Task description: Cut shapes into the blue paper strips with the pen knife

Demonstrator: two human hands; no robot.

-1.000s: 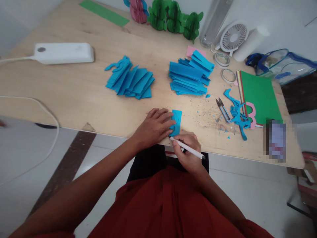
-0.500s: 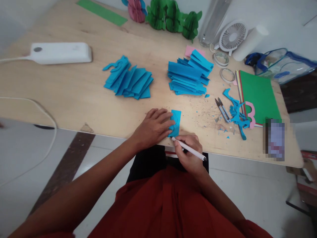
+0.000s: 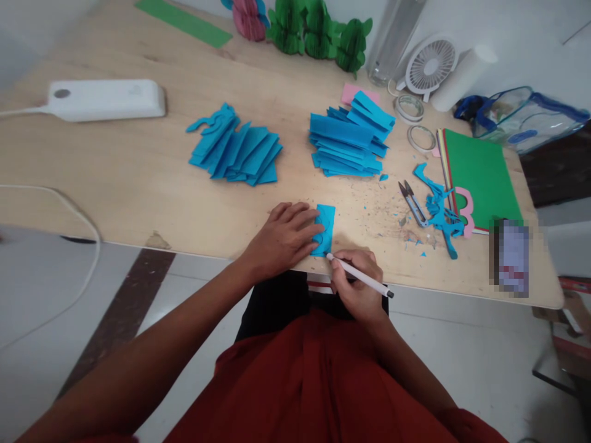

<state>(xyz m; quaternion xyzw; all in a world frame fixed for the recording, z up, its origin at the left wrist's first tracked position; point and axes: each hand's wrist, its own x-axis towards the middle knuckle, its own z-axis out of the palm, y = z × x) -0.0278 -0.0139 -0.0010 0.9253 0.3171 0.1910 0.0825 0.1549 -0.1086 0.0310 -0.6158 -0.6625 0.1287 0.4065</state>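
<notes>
A small blue paper piece [image 3: 327, 221] lies at the table's front edge, with dark curved lines drawn on it. My left hand [image 3: 287, 237] rests flat on its left part, fingers stretched out, covering some of the paper. In my right hand [image 3: 360, 280] is a white pen [image 3: 362, 277], its tip at the paper's lower right corner. Behind my hands sit two stacks of folded blue paper: the left stack [image 3: 237, 151] and the right stack [image 3: 348, 141]. Thread snips [image 3: 414, 204] lie to the right, beside blue paper scraps [image 3: 441, 212].
A pink paper cutout [image 3: 465, 212] overlaps green sheets [image 3: 482, 178]. Tape rolls [image 3: 421, 139], a white fan [image 3: 430, 64] and green paper ornaments [image 3: 318, 34] stand farther back. At left are a white power strip [image 3: 108, 99] and its cable. A blurred phone-like object [image 3: 513, 257] lies near the right edge.
The pen tip has moved right along the paper's lower edge to its corner, my right hand moving with it. My left hand stays on the paper. The whole view has shifted slightly.
</notes>
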